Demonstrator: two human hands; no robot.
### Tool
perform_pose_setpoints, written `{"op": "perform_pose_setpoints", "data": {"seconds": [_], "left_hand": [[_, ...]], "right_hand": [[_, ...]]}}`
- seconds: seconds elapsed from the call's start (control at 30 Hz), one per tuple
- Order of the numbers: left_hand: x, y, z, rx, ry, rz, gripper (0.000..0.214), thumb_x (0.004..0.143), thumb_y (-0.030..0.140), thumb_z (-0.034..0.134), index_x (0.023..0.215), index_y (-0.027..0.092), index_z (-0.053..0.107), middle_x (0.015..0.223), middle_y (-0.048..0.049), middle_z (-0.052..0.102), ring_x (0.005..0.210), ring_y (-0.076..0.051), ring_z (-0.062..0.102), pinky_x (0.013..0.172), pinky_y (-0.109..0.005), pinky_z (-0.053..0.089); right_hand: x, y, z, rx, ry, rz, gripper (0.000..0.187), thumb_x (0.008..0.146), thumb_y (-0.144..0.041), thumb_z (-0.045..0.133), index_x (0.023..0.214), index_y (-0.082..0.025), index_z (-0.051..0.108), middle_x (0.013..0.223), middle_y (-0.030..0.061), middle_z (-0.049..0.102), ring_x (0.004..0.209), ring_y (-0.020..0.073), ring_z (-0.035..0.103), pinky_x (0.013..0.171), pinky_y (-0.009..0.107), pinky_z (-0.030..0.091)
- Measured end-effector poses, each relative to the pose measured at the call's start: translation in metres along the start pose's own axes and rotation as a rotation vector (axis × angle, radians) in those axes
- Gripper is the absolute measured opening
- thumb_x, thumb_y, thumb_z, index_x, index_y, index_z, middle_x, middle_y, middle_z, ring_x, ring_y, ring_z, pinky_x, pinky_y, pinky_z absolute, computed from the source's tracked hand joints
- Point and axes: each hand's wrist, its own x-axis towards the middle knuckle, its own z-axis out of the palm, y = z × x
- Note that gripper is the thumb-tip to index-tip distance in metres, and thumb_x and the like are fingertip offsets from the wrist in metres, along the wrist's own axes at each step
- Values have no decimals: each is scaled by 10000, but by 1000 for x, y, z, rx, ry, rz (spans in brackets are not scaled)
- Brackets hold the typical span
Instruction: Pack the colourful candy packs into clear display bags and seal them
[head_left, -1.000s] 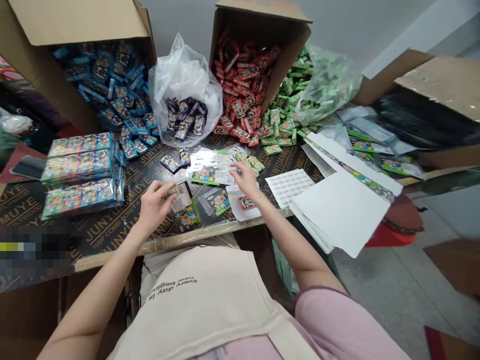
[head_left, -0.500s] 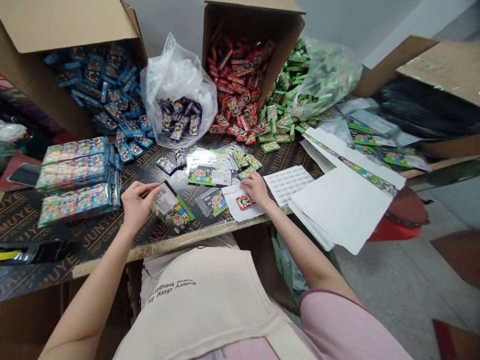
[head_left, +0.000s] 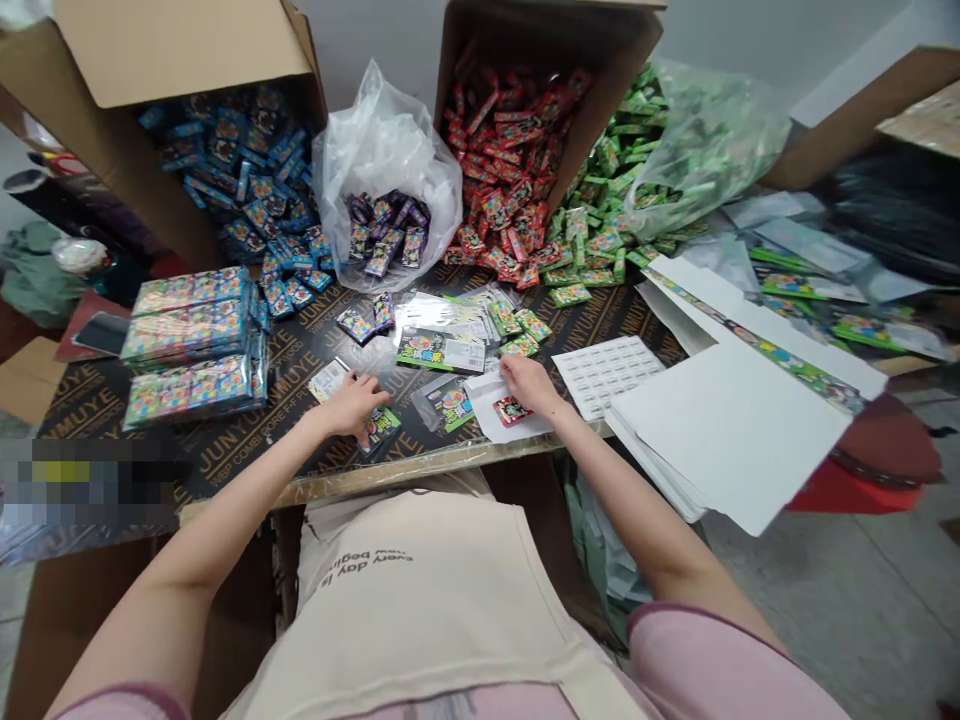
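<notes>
Head view: the left hand (head_left: 352, 405) has lowered the printed pouch (head_left: 381, 428) and now lies palm-down on it, fingers loose, flat on the table (head_left: 247, 440). At three o'clock, the right hand (head_left: 529, 385) stays by the red packet (head_left: 512, 410) at its six o'clock; its grip is unclear.

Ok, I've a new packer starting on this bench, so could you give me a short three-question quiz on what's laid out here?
1. True or false: the purple packets lie in a cardboard box.
2. The small packet by the right hand is: A blue, B red, C green.
3. What does the left hand rest on?
Key: 1 false, they lie in a clear plastic bag. 2 B. 3 A flat printed pouch.
</notes>
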Motion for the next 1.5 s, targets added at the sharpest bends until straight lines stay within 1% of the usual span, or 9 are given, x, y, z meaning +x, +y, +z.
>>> {"op": "perform_pose_setpoints", "data": {"seconds": [0.17, 0.37, 0.5, 0.6, 0.83, 1.0, 1.23, 1.43, 1.5], "left_hand": [[7, 2, -17, -244, -47, 39, 424, 475, 233, 856, 837, 191, 639, 726, 4, 596, 708, -207, 572, 717, -307, 428], [-13, 9, -46, -717, 558, -4, 595, 787, 292, 681, 1342, 242, 471, 850, 7, 606, 723, -149, 548, 673, -253, 421], [-18, 20, -32, -843, 739, 13, 388, 823, 310, 669, 1195, 213, 619, 1059, -64, 652, 961, -203, 592, 851, -313, 448], [-20, 25, -19, -880, 815, -6, 341, 821, 343, 679, 1134, 208, 674, 1030, -78, 678, 948, -216, 607, 828, -327, 461], [-28, 31, -36, -790, 779, -6, 248, 856, 355, 647, 1040, 218, 740, 792, -35, 675, 706, -142, 601, 637, -257, 455], [-26, 43, -48, -657, 896, 67, 147, 827, 306, 690, 867, 180, 755, 757, -44, 698, 675, -131, 634, 592, -235, 481], [-37, 55, -45, -216, 955, 298, 154, 919, 186, 544, 975, 153, 684, 842, -63, 696, 702, -111, 643, 613, -211, 513], [-39, 57, -46, -187, 947, 275, 154, 931, 180, 505, 947, 161, 657, 816, -54, 675, 693, -114, 635, 616, -214, 504], [-40, 59, -44, -143, 943, 267, 152, 932, 182, 500, 918, 160, 650, 813, -55, 671, 690, -118, 630, 607, -216, 493]], "right_hand": [[6, -17, -12, 194, 90, 163, 124, 881, -228, 453, 926, -184, 560, 767, 79, 656, 668, 221, 613, 648, 321, 441], [21, -112, -32, 847, 245, 148, 461, 829, -456, 631, 1227, -260, 508, 1111, 92, 679, 917, 218, 676, 781, 371, 546], [38, -173, -31, 1153, 239, 117, 454, 805, -486, 665, 1198, -279, 574, 1017, 50, 716, 942, 209, 688, 817, 361, 560], [45, -193, -26, 1213, 265, 150, 384, 758, -461, 721, 1077, -255, 660, 889, 23, 722, 810, 182, 695, 770, 339, 569], [40, -198, -30, 1223, 218, 152, 328, 723, -423, 756, 975, -216, 718, 837, 30, 735, 760, 174, 694, 717, 326, 580], [32, -196, -39, 1103, 264, 93, 229, 763, -343, 734, 950, -212, 719, 836, 37, 743, 751, 182, 713, 720, 331, 598], [13, -178, -41, 671, 398, -365, 137, 884, -252, 599, 940, -264, 723, 912, 42, 768, 865, 201, 730, 800, 357, 603], [14, -186, -52, 809, 323, -128, 327, 869, -317, 638, 1188, -251, 617, 824, 16, 763, 758, 201, 740, 757, 364, 613], [13, -186, -54, 767, 295, -214, 258, 883, -303, 610, 1132, -246, 644, 874, 29, 763, 809, 200, 738, 778, 355, 602]]}}
